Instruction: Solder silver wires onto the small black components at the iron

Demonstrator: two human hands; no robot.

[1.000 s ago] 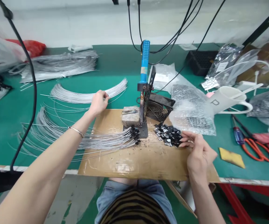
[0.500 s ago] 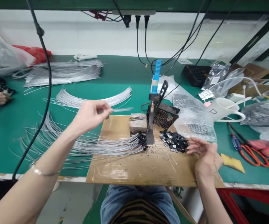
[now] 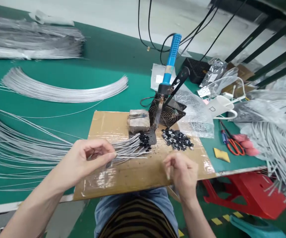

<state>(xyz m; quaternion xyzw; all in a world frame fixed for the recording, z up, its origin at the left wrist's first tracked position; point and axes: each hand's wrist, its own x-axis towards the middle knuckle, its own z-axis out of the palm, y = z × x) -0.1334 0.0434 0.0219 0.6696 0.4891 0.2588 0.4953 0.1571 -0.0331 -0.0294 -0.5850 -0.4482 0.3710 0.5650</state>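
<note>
My left hand point(image 3: 90, 157) pinches thin white wires point(image 3: 133, 155) between thumb and fingers, and their free ends point right over the cardboard point(image 3: 133, 180). My right hand point(image 3: 182, 168) is a little blurred, with its fingers curled together. What it holds, if anything, I cannot make out. Just beyond it lies a pile of small black connectors point(image 3: 179, 139). Behind my left hand, a bundle of grey wires point(image 3: 33, 145) ends in black tips point(image 3: 144, 141). A blue-handled soldering iron point(image 3: 174, 49) stands tip down in a holder, beside a grey block point(image 3: 139, 121).
A small black fan point(image 3: 169, 114) stands behind the iron. Another wire bundle point(image 3: 65, 94) lies on the green mat point(image 3: 103, 71). To the right are a white mug point(image 3: 221, 106), orange-handled scissors point(image 3: 235, 147), a yellow pad point(image 3: 221, 154) and bubble wrap point(image 3: 194, 119).
My view has turned to the right. My right hand has left the connector pile and come nearer my left hand, its fingers now curled. The left hand's wires now reach over the cardboard.
</note>
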